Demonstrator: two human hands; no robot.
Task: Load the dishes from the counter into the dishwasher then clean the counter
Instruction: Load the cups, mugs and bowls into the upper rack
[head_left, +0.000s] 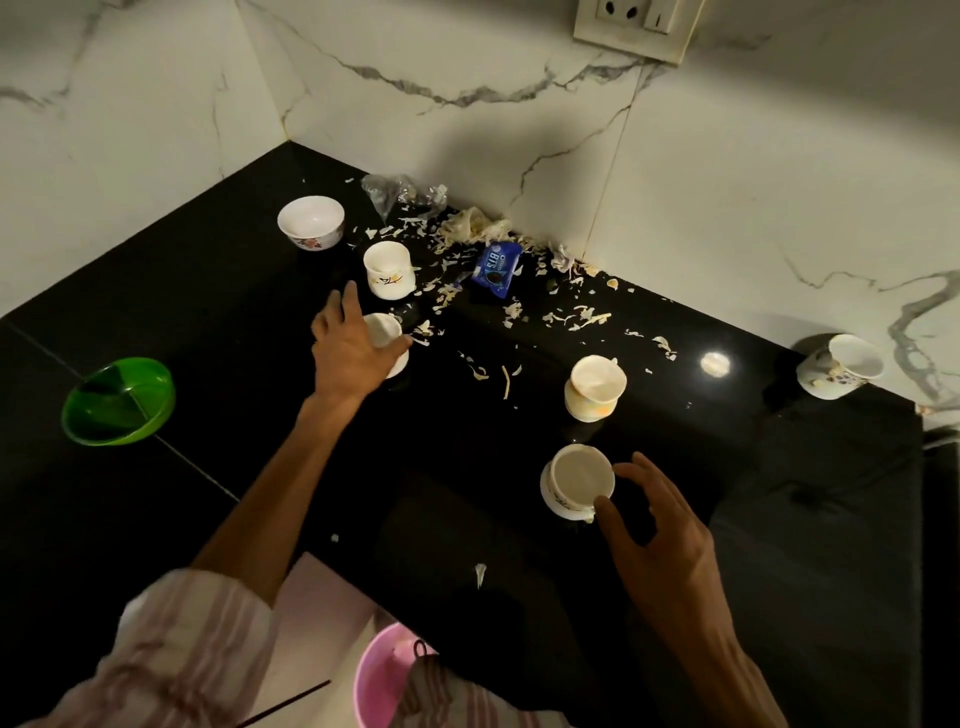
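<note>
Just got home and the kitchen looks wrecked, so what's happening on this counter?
A person is gathering cups from the black counter. The left hand grips a small white cup, while the right hand reaches a second cup, thumb at its rim. Three more cups, a white bowl and a green bowl stand untouched. Peel scraps and a blue snack wrapper litter the corner.

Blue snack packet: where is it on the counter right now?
In the head view, the blue packet lies among scraps near the back wall corner, right of the upright cup and beyond the left hand.
</note>
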